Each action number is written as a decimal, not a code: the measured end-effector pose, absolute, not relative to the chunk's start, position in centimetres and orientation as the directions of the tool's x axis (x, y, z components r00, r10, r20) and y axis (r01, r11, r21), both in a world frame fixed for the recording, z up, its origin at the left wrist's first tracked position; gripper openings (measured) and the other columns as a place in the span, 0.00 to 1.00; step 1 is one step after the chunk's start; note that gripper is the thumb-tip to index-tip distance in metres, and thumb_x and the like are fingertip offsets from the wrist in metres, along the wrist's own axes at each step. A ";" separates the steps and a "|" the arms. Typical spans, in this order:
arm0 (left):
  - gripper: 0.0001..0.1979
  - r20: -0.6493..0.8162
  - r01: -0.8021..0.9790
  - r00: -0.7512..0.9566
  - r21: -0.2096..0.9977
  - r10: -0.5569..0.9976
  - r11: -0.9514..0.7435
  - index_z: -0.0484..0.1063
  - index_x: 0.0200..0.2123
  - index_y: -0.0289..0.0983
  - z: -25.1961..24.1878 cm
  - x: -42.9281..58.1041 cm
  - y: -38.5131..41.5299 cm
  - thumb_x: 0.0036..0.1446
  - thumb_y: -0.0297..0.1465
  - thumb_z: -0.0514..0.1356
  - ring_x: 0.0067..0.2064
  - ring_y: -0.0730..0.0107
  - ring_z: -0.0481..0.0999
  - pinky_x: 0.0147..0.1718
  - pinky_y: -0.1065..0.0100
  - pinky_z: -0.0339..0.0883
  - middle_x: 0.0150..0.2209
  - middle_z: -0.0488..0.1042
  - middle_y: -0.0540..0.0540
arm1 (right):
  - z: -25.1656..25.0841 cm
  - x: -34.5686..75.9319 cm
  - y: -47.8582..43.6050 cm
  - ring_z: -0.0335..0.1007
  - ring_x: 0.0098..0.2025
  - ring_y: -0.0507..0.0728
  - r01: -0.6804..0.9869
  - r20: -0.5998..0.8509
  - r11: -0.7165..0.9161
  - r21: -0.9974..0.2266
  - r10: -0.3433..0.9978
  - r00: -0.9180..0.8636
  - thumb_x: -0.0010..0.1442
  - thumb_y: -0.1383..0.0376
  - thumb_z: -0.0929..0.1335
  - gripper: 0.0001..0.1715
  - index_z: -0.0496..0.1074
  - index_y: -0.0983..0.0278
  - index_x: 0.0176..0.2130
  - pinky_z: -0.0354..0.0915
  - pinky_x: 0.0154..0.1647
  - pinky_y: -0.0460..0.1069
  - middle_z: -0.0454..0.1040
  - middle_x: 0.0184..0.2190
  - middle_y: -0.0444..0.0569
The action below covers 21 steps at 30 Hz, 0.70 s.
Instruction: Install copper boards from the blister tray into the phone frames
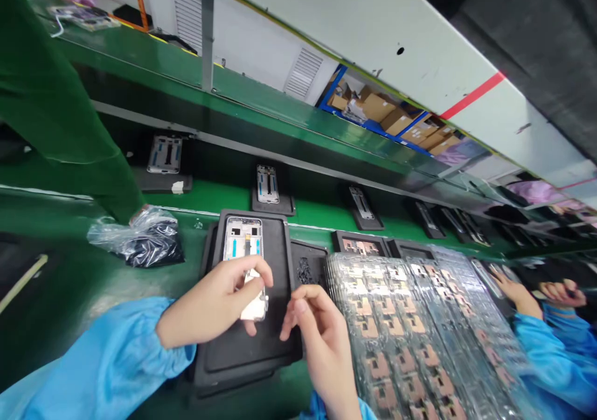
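Green bench top (pixel 65 295) fills most of my view. At its centre sits a black tray (pixel 242 354) bearing a phone frame (pixel 243 236). The frame's long axis runs from 12 to 6 o'clock; it is silvery white, with open cut-outs and small blue marks along its sides. My left hand (pixel 212 308) comes in from 8 o'clock and is clamped on the frame's near end, thumb and index finger closed over the white bottom edge (that end may be lifted slightly off the tray, I can't be sure). My right hand (pixel 319 336) hovers just beside it, not touching, fingertips (pixel 298 305) drawn together; whether they pinch some tiny piece I cannot tell. From those fingertips the frame lies toward 9 o'clock, so the left hand is nearer. A small dish of dark parts (pixel 305 272) sits at 12 o'clock from the right hand.
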State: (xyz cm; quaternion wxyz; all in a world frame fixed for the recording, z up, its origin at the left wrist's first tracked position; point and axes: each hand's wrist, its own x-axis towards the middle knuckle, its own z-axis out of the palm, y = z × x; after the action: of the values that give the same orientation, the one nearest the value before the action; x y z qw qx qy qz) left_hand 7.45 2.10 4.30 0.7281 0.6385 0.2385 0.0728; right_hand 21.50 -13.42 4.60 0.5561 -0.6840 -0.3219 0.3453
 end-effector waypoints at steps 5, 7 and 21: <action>0.10 -0.272 0.223 0.797 0.962 0.539 0.156 0.70 0.43 0.42 4.0 6.8 4.1 0.70 0.42 0.57 0.28 0.64 0.82 0.27 0.69 0.73 0.27 0.71 0.54 | 4.4 23.7 -16.0 0.83 0.42 0.57 0.270 -0.010 -0.243 -0.932 0.760 0.650 0.73 0.54 0.68 0.13 0.78 0.59 0.47 0.76 0.45 0.49 0.82 0.40 0.49; 0.11 -0.278 0.237 0.774 0.960 0.568 0.147 0.70 0.44 0.42 4.2 6.6 4.4 0.70 0.43 0.57 0.28 0.65 0.81 0.29 0.69 0.74 0.27 0.72 0.54 | 5.0 24.2 -17.1 0.81 0.43 0.56 0.483 0.090 -0.287 -0.827 0.781 0.618 0.73 0.59 0.68 0.09 0.78 0.57 0.46 0.74 0.44 0.47 0.81 0.40 0.48; 0.18 -0.155 0.185 0.833 0.983 0.531 -0.002 0.62 0.60 0.48 3.8 6.5 3.3 0.69 0.33 0.56 0.34 0.66 0.80 0.36 0.66 0.75 0.40 0.73 0.51 | 3.8 21.5 -15.4 0.71 0.37 0.61 0.909 0.027 -0.179 -0.376 0.979 0.204 0.71 0.72 0.67 0.08 0.69 0.59 0.40 0.69 0.39 0.55 0.72 0.36 0.48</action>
State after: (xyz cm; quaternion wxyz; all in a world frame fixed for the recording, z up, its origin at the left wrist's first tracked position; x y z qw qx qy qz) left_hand 6.53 3.28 3.83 0.6579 0.6955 0.2572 0.1317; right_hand 21.47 -15.35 3.77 0.1570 -0.7598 -0.6211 0.1105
